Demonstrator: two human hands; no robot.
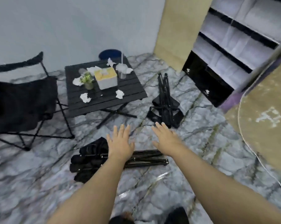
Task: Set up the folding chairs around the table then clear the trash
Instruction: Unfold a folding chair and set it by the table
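A low black slatted table (130, 96) stands on the marble floor with several crumpled white tissues (119, 94) on it. One black folding chair (22, 102) stands unfolded to the table's left. A folded chair (166, 104) lies to the table's right. Another folded chair (91, 160) lies on the floor nearer me. My left hand (120, 143) hovers over that near folded chair, fingers spread and empty. My right hand (166, 139) is stretched out flat beside it, also empty, between the two folded chairs.
On the table sit a tissue box (106, 78), a small potted plant (87, 80) and a cup with a straw (122, 73). A blue bin (110, 54) stands behind the table by the wall. A black shelf unit (230, 50) fills the right.
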